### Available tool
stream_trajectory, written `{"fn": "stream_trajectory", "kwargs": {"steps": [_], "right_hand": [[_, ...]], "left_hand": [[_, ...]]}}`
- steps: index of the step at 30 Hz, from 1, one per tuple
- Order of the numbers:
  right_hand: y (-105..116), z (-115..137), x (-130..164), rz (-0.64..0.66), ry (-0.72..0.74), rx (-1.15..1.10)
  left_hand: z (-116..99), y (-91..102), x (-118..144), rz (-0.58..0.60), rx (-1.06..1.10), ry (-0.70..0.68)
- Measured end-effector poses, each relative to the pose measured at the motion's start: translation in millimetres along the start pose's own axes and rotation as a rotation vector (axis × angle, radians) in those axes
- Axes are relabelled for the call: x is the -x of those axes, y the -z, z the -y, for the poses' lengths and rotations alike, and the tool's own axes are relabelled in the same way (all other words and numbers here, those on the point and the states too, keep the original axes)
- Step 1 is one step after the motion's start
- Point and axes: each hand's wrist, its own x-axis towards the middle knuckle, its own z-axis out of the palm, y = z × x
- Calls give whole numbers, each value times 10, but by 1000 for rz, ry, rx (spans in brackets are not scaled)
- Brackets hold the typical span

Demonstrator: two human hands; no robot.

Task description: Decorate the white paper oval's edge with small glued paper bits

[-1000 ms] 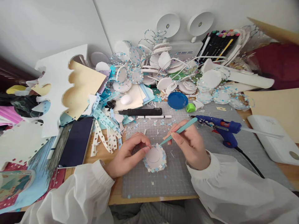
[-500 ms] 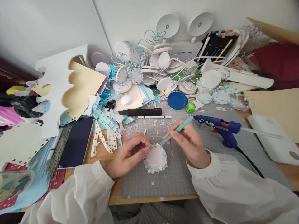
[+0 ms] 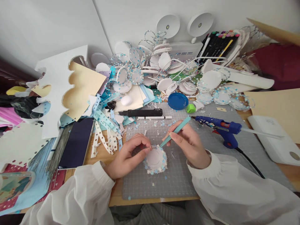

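A round white foam disc (image 3: 156, 157), rimmed with tiny blue and white paper flowers, lies on the grey cutting mat (image 3: 179, 184). My left hand (image 3: 130, 154) is closed at its upper left edge, thumb and forefinger pinching the rim or a thin wire there; the fingertips hide which. In my right hand (image 3: 190, 145) is a pair of teal tweezers (image 3: 177, 131), held like a pen. Their tips touch the disc's top edge. Whether a small flower sits between the tips is too small to tell.
A blue glue gun (image 3: 217, 125) lies to the right with its cord trailing toward me. Behind the hands are a black craft knife (image 3: 142, 112), a white pen (image 3: 154, 117) and a blue lid (image 3: 178, 101). Decorated discs (image 3: 136, 76) pile up at the back; a phone (image 3: 76, 143) lies left.
The disc has turned or shifted very slightly left. My right hand and the tweezers have moved a little left with it. My left hand keeps its pinch in place.
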Motion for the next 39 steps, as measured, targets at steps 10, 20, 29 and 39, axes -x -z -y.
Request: {"fn": "stream_trajectory", "kwargs": {"steps": [10, 20, 29, 39], "right_hand": [[24, 4, -66, -27, -217, -187], [9, -7, -28, 44, -170, -41], [-8, 47, -36, 43, -176, 50], [-12, 20, -39, 57, -211, -1]], "left_hand": [[-21, 6, 24, 0, -9, -1], [-27, 1, -1, 3, -6, 4], [-14, 6, 8, 3, -19, -4], [-29, 12, 4, 31, -43, -30]]}}
